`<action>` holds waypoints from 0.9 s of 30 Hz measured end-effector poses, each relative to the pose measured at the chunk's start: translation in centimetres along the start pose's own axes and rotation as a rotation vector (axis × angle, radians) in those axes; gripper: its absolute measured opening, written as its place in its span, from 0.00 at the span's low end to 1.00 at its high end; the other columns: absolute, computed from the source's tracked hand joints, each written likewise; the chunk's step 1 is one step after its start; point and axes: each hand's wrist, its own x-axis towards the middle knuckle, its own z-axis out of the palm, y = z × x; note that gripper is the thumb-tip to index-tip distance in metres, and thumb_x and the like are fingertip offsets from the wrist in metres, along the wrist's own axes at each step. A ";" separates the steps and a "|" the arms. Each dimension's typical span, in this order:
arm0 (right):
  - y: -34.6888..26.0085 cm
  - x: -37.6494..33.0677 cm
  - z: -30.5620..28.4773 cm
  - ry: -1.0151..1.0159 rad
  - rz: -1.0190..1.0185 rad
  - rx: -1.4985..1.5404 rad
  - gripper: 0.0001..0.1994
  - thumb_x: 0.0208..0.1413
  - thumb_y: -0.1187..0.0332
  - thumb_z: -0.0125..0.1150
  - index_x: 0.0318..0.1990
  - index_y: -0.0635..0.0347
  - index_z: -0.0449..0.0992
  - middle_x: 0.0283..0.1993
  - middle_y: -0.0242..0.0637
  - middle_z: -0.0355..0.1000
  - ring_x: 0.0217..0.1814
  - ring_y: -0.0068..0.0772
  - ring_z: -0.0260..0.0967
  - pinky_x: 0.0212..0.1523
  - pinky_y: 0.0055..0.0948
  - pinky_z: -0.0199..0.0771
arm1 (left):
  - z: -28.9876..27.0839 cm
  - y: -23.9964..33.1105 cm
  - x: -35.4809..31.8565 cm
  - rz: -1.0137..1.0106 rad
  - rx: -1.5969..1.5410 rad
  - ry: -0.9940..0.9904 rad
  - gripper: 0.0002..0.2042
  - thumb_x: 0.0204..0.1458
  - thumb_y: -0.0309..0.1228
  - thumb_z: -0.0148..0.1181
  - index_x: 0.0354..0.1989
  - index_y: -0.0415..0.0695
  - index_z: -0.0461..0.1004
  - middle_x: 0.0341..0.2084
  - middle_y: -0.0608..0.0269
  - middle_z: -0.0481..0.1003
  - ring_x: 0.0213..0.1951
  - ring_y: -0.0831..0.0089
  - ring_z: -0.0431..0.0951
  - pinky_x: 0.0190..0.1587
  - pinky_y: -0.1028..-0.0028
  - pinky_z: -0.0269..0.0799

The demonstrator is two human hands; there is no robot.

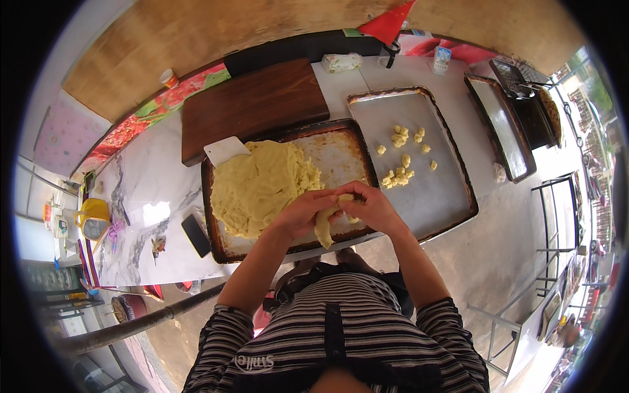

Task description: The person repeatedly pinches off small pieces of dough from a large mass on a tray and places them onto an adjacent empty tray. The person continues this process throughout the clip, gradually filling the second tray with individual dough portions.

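Observation:
Between my two hands is a long strip of pale yellow dough (324, 230), its lower end hanging free. My left hand (305, 211) wraps round the strip. At its upper end my right hand (371, 206) is closed, with the fingers pinched on the dough. Both hands are over the near right part of a browned baking tray (341, 147). A large mass of the same dough (259, 187) fills the left of that tray, and a white scraper (226, 150) rests at its far left edge. Small dough lumps (398, 177) lie on a second, grey tray (445, 190) to the right.
A dark wooden board (255, 108) lies behind the browned tray. A black phone (196, 235) is left of it. Farther off are a tissue pack (342, 63) and a narrow tray (501, 128) at the right. A yellow bag (94, 218) stands at the far left.

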 end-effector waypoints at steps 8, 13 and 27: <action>0.5 0.4 -1.4 0.075 0.135 -0.003 0.14 0.53 0.68 0.62 0.45 0.63 0.73 0.29 0.29 0.72 0.29 0.17 0.67 0.31 0.19 0.68 | -0.8 0.8 -0.3 0.030 -0.059 0.007 0.24 0.58 0.28 0.52 0.62 0.37 0.59 0.42 0.57 0.71 0.40 0.71 0.71 0.44 0.72 0.70; -0.8 0.5 -0.3 -0.033 0.077 0.058 0.16 0.53 0.66 0.63 0.48 0.63 0.73 0.36 0.32 0.73 0.38 0.21 0.70 0.40 0.22 0.71 | 0.5 1.3 -0.7 0.047 0.004 0.023 0.26 0.59 0.32 0.53 0.65 0.40 0.55 0.45 0.56 0.72 0.45 0.66 0.74 0.50 0.70 0.71; 0.1 0.3 -1.6 -0.026 0.182 0.050 0.09 0.51 0.71 0.61 0.41 0.61 0.74 0.32 0.27 0.70 0.34 0.17 0.66 0.35 0.21 0.69 | -1.4 -1.7 0.9 -0.024 0.323 0.099 0.14 0.58 0.38 0.54 0.40 0.38 0.74 0.28 0.67 0.71 0.30 0.79 0.66 0.35 0.79 0.62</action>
